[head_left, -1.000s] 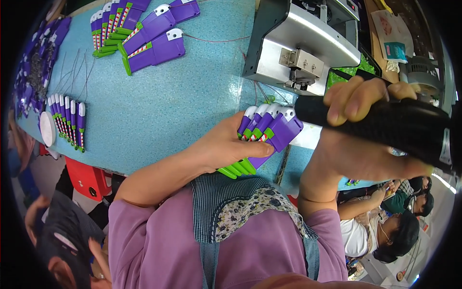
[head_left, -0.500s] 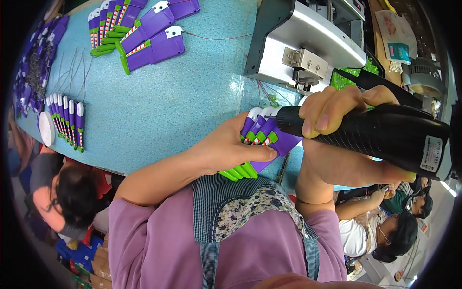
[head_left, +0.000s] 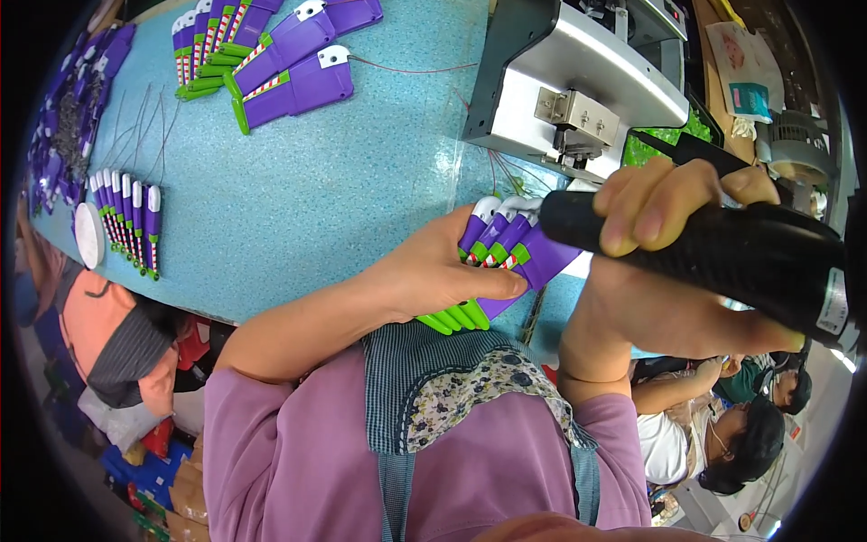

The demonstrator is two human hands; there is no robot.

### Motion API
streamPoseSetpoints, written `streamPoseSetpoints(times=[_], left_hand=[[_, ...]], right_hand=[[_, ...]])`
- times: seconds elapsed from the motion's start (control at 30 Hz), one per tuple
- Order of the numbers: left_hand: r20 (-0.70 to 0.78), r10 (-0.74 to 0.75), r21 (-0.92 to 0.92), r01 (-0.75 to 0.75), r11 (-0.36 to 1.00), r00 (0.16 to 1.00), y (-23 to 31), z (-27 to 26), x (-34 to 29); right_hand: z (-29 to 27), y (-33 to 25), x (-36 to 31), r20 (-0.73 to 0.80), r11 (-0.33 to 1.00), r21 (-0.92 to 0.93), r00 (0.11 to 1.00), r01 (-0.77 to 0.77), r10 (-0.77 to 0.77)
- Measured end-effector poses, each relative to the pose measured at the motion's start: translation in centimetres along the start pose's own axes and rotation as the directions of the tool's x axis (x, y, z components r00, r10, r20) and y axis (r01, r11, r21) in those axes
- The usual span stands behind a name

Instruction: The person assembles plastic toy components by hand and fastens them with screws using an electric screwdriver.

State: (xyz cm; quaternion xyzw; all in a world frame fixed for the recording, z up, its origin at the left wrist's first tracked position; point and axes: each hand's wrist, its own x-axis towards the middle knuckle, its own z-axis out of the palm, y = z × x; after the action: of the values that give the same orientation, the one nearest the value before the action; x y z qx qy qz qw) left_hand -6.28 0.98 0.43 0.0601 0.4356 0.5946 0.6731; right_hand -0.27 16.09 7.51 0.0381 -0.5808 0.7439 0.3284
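Note:
My left hand (head_left: 438, 271) is closed round several purple plastic toy wings (head_left: 551, 260) with white tips, green ends and red-and-white stripes, fanned in a stack just above my apron. In my right hand (head_left: 623, 303) is a black electric screwdriver (head_left: 768, 257), gripped with the fingers over its body. Its nose points left and overlaps the white tips of the held wings. I cannot make out the bit or whether it touches a screw. Thin wires (head_left: 506, 167) lie just beyond the stack.
More wings (head_left: 298, 90) lie on the blue table (head_left: 316, 181) at far left, with an upright row (head_left: 126, 221) beside a white disc (head_left: 88, 235). A silver machine (head_left: 578, 99) stands at far right near a green-filled bin (head_left: 646, 149). Other people (head_left: 117, 334) sit left and right.
The screwdriver and my right hand have shifted to the right, and the bit no longer shows. My left hand keeps the stack nearly in place. The person at left has moved.

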Motion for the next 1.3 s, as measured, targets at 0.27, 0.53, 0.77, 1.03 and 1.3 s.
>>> streamPoseSetpoints(times=[0.27, 0.53, 0.77, 1.03, 1.3], left_hand=[[-0.015, 0.031, 0.027, -0.03, 0.999, 0.999, 0.1, 0.1, -0.1], [-0.009, 0.051, 0.052, -0.051, 0.997, 0.999, 0.0, -0.1, -0.2], [0.041, 0.054, 0.074, -0.057, 0.996, 0.998, -0.9, -0.8, -0.2], [0.095, -0.016, 0.158, 0.001, 0.987, 0.995, -1.5, -1.7, -0.5], [0.073, -0.043, 0.274, 0.021, 0.962, 0.996, -1.9, -2.1, -0.4]], right_hand=[[0.6, 1.2, -1.8, -0.074, 0.988, 0.056, 0.986, -0.143, 0.147], [0.6, 2.0, -1.7, 0.019, 0.993, 0.074, 0.996, -0.087, 0.086], [-0.6, 3.7, 0.5, 0.063, 0.993, 0.01, 0.991, 0.114, -0.115], [-0.1, 5.7, -0.8, 0.165, 0.991, -0.02, 0.978, 0.133, -0.128], [0.2, 7.4, -1.7, 0.288, 0.977, -0.009, 0.936, 0.215, -0.203]])
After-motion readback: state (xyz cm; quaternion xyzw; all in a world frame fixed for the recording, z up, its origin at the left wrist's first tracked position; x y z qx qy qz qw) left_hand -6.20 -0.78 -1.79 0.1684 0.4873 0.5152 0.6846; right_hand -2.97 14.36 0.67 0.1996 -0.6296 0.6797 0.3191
